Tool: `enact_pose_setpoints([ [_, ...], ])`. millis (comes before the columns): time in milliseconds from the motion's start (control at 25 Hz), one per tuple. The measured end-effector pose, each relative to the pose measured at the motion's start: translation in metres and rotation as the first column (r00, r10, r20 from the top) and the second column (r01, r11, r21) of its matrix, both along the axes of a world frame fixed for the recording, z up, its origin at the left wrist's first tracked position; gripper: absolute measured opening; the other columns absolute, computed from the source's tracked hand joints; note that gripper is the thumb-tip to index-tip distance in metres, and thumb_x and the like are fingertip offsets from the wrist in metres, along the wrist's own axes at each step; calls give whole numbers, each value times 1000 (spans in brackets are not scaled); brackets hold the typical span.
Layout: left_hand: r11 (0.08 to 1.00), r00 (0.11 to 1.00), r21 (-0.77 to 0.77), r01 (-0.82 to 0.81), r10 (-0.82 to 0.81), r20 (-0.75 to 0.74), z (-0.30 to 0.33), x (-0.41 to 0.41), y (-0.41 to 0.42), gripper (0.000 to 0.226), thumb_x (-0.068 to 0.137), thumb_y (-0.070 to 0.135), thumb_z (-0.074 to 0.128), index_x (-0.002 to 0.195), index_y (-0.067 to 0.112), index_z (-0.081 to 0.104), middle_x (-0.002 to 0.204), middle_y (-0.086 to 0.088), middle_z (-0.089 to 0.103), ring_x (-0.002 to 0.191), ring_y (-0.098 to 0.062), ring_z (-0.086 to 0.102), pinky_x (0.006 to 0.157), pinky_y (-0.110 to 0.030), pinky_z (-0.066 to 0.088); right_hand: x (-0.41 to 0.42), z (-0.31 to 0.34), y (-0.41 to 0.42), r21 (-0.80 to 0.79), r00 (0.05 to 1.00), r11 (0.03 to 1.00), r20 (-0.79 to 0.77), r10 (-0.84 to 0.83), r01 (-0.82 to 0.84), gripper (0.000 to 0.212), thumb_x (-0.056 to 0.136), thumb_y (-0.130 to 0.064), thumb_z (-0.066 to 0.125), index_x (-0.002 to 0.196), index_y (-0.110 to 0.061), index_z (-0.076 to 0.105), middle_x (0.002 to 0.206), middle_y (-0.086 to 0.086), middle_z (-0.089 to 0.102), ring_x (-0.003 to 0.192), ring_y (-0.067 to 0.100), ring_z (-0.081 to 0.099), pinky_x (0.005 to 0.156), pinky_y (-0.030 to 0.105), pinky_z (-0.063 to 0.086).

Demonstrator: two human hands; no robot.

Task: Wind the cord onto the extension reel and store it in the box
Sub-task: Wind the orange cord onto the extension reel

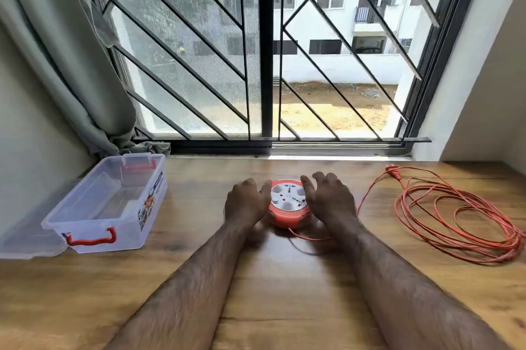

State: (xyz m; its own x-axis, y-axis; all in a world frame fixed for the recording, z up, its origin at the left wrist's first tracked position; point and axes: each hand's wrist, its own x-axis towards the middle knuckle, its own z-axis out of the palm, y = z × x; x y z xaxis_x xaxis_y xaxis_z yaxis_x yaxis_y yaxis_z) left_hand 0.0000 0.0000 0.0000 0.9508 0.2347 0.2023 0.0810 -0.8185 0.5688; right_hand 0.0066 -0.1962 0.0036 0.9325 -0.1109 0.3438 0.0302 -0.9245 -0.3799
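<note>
Bright daylight enters through the barred glass window (267,50) ahead, overexposing the scene outside. Soft shadows fall toward the camera on the brown wooden table (284,278). Wide-angle distortion bends the edges; overall slightly soft.

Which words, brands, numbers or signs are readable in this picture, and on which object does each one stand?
None can be read.
Printed sticker on the side of the clear plastic storage box with red handles: coloured pictures and print, too small and blurred.
White socket face of the round orange extension reel: small marks by the sockets, unreadable.
Orange cord: no text visible.
</note>
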Motion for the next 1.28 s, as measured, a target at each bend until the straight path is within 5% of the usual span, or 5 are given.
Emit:
enact_pose_setpoints([
  [360, 906, 989, -423, -13, 74, 127, -19, 24, 4, 26, 100, 17, 63, 75, 14, 65, 79, -10, 73, 74, -31, 67, 65, -33, 46, 16, -5, -8, 195, 999, 980, -41, -19, 26, 35, 97, -36, 57, 115, -15, 78, 115, 17, 76, 108, 39, 68, 91, 42, 54],
  [560, 228, 974, -947, 226, -48, 221, -5, 17, 6, 7, 99, 25, 74, 98, 18, 72, 84, -2, 75, 77, -20, 70, 68, -38, 60, 12, 4, -8, 414, 991, 905, 125, 45, -94, 37, 92, -35, 56, 117, -19, 79, 108, 8, 79, 93, 27, 72, 85, 40, 59],
  [760, -310, 804, -941, 138, -519, 290, 3, 3, -7, 88, 96, 80, 37, 156, 18, 54, 158, -20, 55, 142, -45, 54, 110, -76, 43, -2, 10, 6, 434, 930, 864, 354, 99, -257, 23, 100, -27, 64, 119, -18, 74, 103, 1, 74, 80, 16, 69, 70, 35, 60],
  [920, -390, 678, -915, 103, -646, 351, -7, 5, -5, 102, 88, 89, 37, 166, 23, 37, 172, -18, 35, 151, -51, 36, 103, -85, 36, -10, 14, 6, 217, 893, 947, 433, 124, -237, 27, 97, -19, 66, 123, -18, 70, 110, 3, 68, 95, 24, 64, 83, 43, 55],
  [1280, -342, 765, -905, 251, -503, 402, -6, 8, -8, 107, 86, 81, 54, 163, 9, 41, 162, -24, 46, 149, -44, 45, 115, -58, 44, -46, 33, 25, -294, 918, 904, 153, 366, -311, 58, 93, -42, 56, 150, -47, 44, 131, 5, 59, 113, 31, 59, 94, 48, 38],
])
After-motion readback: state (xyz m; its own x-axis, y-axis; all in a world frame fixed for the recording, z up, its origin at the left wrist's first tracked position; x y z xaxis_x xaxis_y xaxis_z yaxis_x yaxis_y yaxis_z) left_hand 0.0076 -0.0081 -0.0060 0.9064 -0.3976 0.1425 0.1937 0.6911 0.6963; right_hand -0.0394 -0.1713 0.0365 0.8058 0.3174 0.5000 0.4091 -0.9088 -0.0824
